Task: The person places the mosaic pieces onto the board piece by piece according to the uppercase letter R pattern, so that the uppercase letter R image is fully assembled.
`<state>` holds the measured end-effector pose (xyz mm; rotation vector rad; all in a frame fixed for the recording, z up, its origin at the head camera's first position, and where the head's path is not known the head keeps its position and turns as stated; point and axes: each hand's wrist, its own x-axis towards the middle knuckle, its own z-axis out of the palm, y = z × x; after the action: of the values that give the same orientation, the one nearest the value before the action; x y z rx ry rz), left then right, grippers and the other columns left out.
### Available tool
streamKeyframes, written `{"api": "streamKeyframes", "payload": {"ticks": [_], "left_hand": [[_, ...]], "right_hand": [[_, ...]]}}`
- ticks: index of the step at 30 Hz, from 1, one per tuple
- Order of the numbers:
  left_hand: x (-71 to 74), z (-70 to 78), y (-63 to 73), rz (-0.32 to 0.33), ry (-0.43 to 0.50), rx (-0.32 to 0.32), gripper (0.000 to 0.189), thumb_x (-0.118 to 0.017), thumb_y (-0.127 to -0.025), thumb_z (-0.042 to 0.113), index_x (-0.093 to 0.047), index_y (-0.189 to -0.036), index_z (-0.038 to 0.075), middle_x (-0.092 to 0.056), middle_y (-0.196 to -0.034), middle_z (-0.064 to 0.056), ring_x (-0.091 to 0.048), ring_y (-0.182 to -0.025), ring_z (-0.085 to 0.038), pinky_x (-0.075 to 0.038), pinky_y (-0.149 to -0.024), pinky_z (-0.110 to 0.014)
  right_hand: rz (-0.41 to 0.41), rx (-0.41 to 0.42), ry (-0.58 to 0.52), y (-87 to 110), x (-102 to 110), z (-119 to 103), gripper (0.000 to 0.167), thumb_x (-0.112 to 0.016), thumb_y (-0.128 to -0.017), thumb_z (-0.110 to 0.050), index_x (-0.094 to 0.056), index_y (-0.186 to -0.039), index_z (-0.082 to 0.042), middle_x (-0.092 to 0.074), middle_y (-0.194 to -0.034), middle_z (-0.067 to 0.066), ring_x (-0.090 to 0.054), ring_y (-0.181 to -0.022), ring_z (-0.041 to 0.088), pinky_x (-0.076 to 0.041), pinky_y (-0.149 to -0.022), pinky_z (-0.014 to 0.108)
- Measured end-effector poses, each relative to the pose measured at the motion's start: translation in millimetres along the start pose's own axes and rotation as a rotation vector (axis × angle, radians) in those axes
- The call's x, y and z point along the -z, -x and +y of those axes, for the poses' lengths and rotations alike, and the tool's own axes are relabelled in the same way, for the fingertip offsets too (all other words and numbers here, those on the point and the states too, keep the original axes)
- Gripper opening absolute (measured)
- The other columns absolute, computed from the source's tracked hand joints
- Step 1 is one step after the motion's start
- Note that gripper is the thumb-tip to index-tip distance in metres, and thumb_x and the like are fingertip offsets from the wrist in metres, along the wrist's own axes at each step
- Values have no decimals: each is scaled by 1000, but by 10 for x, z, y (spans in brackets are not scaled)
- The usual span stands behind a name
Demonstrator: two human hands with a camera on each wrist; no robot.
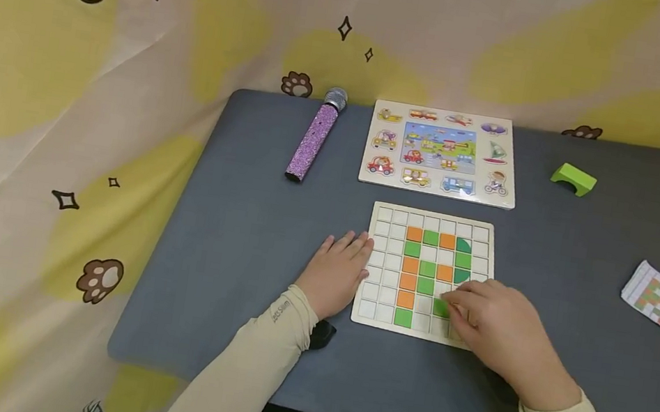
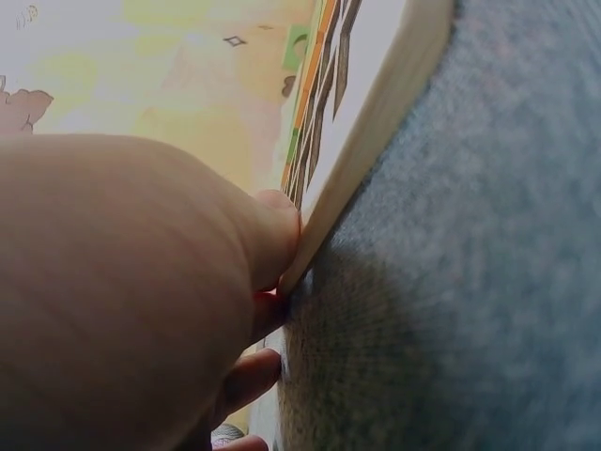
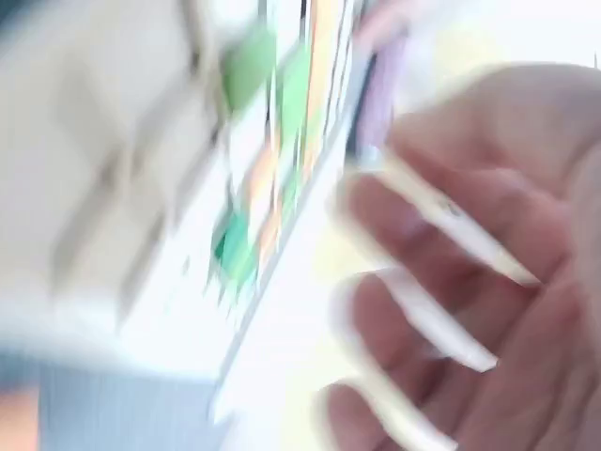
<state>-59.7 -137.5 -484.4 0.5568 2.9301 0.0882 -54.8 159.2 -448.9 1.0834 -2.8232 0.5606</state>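
A pale square grid board (image 1: 369, 310) lies on the table, with orange, green and dark green tiles set in some of its squares. My left hand (image 1: 334, 273) rests at the board's left edge with fingers extended; in the left wrist view the thumb (image 2: 277, 230) touches the board's side (image 2: 376, 122). Over the lower right of the board is my right hand (image 1: 493, 327), thumb and index finger close together beside a green tile (image 1: 441, 308). Blurred in the right wrist view, the right fingers (image 3: 385, 310) are loosely bent, and no tile shows in them.
Behind the board lies a vehicle picture puzzle (image 1: 434, 187), with a purple glitter microphone (image 1: 314, 140) to its left. A green arch block (image 1: 575, 177) sits at the back right. A pattern card (image 1: 659, 296) lies at the right. A patterned cloth (image 1: 204, 19) hangs behind the table.
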Motion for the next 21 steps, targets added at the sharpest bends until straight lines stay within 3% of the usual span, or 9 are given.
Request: {"api": "streamKeyframes", "payload": {"ticks": [4, 7, 13, 21], "left_hand": [[-3, -39, 51, 12, 14, -3, 58, -48, -116, 34, -38, -166, 7, -36, -171, -9, -31, -158, -31, -26, -128, -54], [1, -35, 41, 9, 18, -13, 58, -47, -116, 34, -37, -167, 8, -35, -171, -9, -31, -158, -30, -25, -128, -54], [9, -19, -2, -7, 20, -9, 59, -45, -116, 36, -35, -167, 7, -33, -172, -9, -28, -159, -30, -24, -129, -53], [20, -14, 37, -12, 38, -1, 59, -46, -116, 35, -36, -167, 6, -34, -171, -10, -29, -159, -31, -24, -128, -54]], "right_hand": [[-122, -240, 68, 181, 197, 297, 19, -89, -85, -18, -84, -102, -9, -76, -93, 5, -66, -80, 26, -57, -66, 51], [-241, -329, 69, 321, 266, 474, 22, -90, -83, -22, -82, -101, -10, -75, -94, 4, -64, -78, 23, -55, -64, 51], [-313, -361, 29, 441, 240, 582, 28, -90, -83, -27, -81, -104, -11, -74, -99, 4, -64, -80, 23, -57, -66, 52], [-285, -328, 37, 482, 156, 580, 26, -91, -76, -15, -80, -98, -12, -67, -89, -4, -56, -73, 17, -49, -59, 40]]}}
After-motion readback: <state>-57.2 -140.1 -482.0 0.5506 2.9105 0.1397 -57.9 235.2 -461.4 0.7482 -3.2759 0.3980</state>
